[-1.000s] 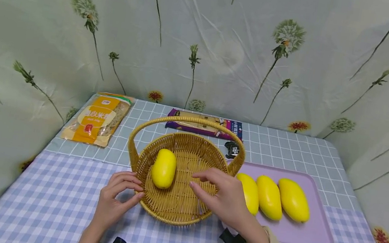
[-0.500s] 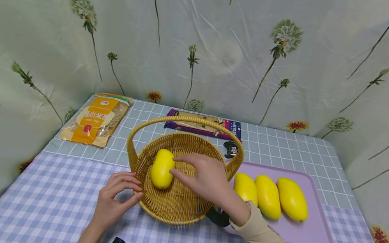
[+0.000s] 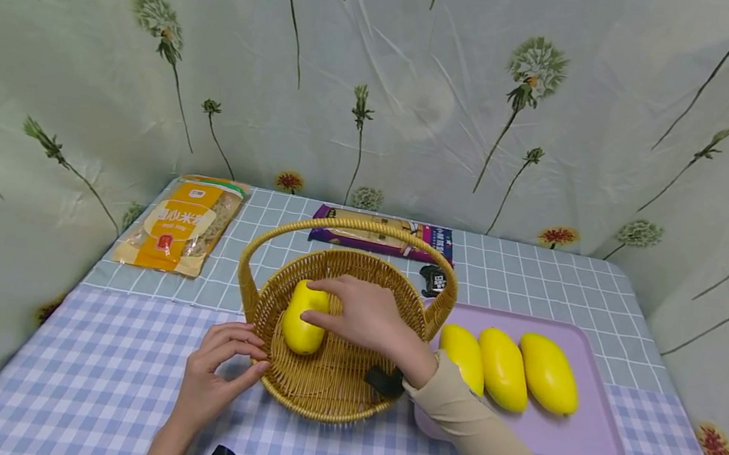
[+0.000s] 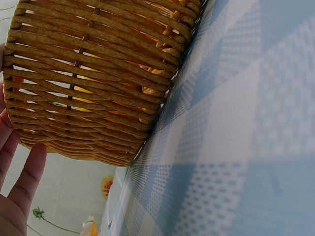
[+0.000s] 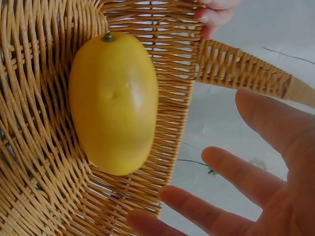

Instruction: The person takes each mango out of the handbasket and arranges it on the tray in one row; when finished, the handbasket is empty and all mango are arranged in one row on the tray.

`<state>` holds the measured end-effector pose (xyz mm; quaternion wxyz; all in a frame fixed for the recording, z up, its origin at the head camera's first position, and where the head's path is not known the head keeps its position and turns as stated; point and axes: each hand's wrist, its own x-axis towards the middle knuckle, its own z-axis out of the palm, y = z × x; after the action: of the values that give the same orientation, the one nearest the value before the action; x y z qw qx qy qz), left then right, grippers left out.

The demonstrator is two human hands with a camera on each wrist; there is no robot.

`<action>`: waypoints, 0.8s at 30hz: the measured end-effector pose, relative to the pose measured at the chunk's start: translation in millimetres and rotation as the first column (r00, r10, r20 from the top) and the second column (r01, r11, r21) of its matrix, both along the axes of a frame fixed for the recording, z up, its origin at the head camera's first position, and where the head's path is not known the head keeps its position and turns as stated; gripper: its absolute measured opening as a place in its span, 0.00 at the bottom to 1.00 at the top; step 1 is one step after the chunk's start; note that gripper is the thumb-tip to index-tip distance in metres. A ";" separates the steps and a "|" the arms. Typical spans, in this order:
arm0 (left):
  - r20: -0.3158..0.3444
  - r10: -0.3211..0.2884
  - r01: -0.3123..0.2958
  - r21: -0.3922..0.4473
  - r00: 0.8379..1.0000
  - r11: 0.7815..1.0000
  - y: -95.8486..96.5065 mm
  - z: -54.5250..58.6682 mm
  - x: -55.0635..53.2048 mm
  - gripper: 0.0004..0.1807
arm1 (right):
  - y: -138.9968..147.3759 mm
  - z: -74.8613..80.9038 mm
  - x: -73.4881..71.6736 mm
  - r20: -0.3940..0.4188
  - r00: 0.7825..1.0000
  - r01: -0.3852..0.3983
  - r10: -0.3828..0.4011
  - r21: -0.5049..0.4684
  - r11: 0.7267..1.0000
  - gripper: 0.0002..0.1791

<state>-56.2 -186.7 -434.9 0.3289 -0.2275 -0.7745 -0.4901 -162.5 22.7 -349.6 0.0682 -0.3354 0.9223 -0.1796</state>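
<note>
the left hand [image 3: 220,367] pinches the left rim of the round golden-brown wicker basket [image 3: 328,389], probably to steady it; inside, by that side, lies one oval yellow mango [image 3: 302,334], the right hand [image 3: 361,314] spread open above it, gripping nothing. rightmost, three matching mangoes [image 3: 504,370] share a flat lilac rectangular tray [image 3: 585,447].

Yellow fruit [image 5: 115,103], golden-brown basket [image 3: 325,408], lilac tray [image 3: 586,445], blue-and-white checked cloth [image 3: 92,376], beige sleeve [image 3: 487,447]
</note>
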 end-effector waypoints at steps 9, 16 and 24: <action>-0.001 0.000 0.000 0.004 1.000 1.000 -2.2 -9.0 -1.8 0.08 | -8.8 -11.8 -7.8 0.013 0.999 -0.053 0.052 0.093 0.994 0.29; -0.005 0.002 -0.002 0.001 1.000 1.000 1.2 2.1 1.9 0.08 | -14.3 -23.3 -12.9 0.046 0.998 -0.051 0.046 0.116 0.992 0.31; -0.018 -0.005 0.005 0.003 1.000 1.000 0.8 2.4 0.6 0.08 | -21.4 -32.1 -13.4 0.088 0.996 -0.043 0.034 0.105 0.994 0.35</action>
<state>-55.6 -186.0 -432.5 0.3350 -0.2333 -0.7703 -0.4899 -175.9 1.2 -381.7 0.1294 -0.3411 0.9201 -0.1430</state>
